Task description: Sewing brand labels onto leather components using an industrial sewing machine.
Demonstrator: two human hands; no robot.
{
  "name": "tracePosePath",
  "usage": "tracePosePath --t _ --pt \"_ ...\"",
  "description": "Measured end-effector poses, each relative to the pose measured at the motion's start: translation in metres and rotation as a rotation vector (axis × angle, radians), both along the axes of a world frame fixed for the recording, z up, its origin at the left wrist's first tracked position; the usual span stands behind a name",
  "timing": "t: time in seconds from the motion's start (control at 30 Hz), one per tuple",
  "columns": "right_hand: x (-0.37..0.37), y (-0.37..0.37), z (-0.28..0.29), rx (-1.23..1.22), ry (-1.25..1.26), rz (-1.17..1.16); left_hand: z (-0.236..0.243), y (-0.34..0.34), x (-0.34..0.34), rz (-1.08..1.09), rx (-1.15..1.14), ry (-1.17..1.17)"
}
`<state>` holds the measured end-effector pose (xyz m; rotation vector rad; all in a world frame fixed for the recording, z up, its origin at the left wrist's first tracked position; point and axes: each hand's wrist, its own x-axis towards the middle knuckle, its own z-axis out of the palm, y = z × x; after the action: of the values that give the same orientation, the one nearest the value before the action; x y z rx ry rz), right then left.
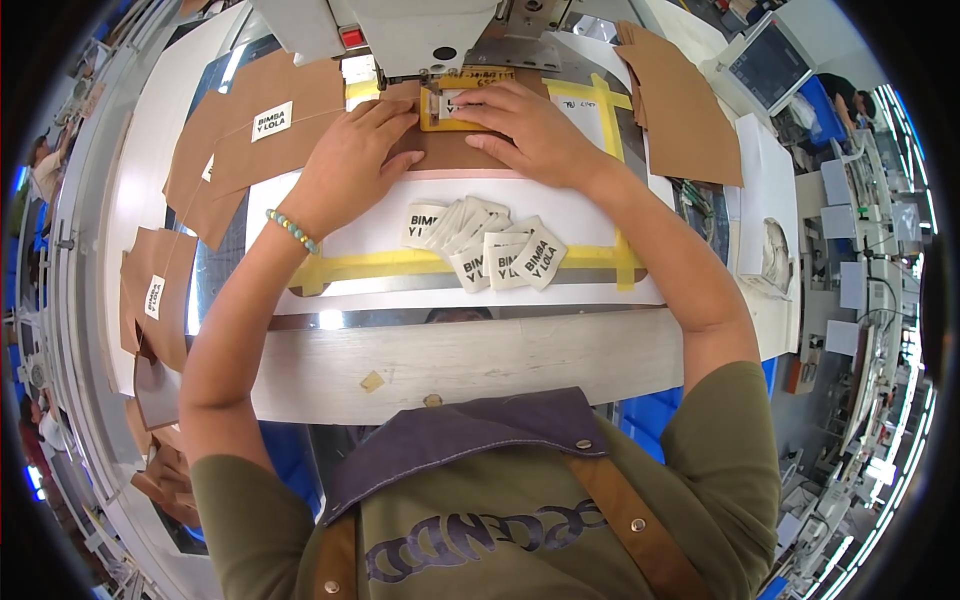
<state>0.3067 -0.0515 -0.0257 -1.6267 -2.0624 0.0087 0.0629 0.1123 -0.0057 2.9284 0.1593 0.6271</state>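
Observation:
A brown panel [445, 153] lies under the head of a white sewing machine [415, 35]. On it rests a small yellow frame [428, 122] with a pale printed label [447, 104] inside its opening. My left hand [360, 155] lies on the brown panel left of the frame, fingers stretched out and thumb apart. My right hand [535, 130] reaches over the frame from the right; its fingertips touch the label and frame, with the thumb spread below. Just nearer to me, several loose cream labels [475, 235] lie overlapped on a white sheet edged with yellow tape [400, 262].
Brown panels [230, 160] with labels on them, joined by thread, trail off to the left and over the table's side. A stack of brown panels [685, 110] lies at right. Beyond it stands a control screen [768, 70]. A white box [768, 215] sits at the right edge.

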Motion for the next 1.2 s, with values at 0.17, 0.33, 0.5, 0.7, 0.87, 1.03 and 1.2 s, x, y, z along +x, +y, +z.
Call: tracePosePath --t 0.17,0.33,0.5,0.7,0.87,1.03,1.2 --pt "0.003 -0.004 0.000 0.006 0.000 -0.010 0.065 -0.058 -0.019 -0.236 -0.451 -0.058" --pt "-0.005 0.004 0.000 -0.002 0.061 0.015 0.114 -0.127 -0.036 -1.199 -1.464 -0.291" --pt "-0.005 0.000 0.001 -0.030 0.041 -0.049 0.106 -0.162 -0.012 -1.560 -1.466 -0.443" --pt "-0.001 0.010 0.000 -0.003 -0.006 -0.102 0.090 -0.180 -0.002 -1.864 -1.291 -0.476" --pt "0.009 0.015 -0.002 -0.003 -0.007 -0.118 0.091 -0.181 -0.007 -2.073 -1.161 -0.469" --pt "0.010 0.023 -0.002 0.022 -0.009 -0.129 0.131 -0.143 -0.061 -1.185 -1.730 -0.145" --pt "0.015 0.018 0.001 -0.084 0.191 -0.084 0.076 -0.077 -0.044 -0.384 -1.045 -0.072"
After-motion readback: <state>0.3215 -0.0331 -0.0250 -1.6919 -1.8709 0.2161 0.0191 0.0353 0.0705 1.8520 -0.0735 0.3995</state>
